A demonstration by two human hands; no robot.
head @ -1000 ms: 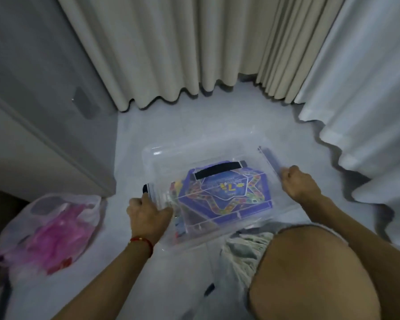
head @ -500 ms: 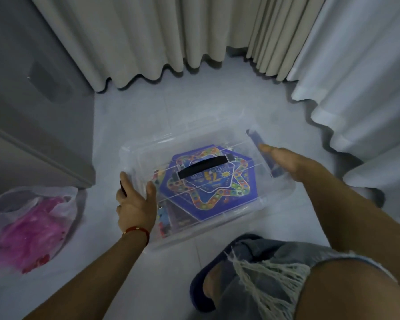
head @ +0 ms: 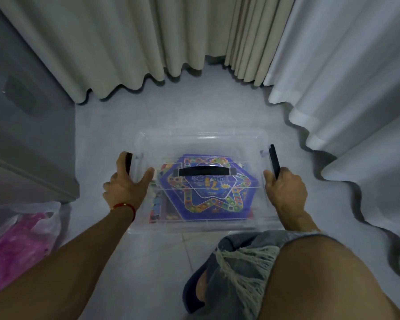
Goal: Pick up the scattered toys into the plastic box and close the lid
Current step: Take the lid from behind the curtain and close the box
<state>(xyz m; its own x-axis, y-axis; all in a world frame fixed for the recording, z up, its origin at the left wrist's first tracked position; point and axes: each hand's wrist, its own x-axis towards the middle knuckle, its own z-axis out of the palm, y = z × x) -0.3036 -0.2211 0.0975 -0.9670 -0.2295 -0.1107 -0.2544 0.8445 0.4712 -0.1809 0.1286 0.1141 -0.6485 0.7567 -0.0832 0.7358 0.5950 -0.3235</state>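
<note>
Clear plastic box (head: pixel 201 144), lidded on the floor at twelve o'clock, is now squared; its dark side latches are gripped by curled left hand (head: pixel 125 184) and right hand (head: pixel 284 189), so clamping seems imminent.

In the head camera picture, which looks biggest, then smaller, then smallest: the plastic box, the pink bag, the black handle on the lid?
1. plastic box
2. pink bag, though it is cut off by the edge and nearer the camera
3. black handle
</note>
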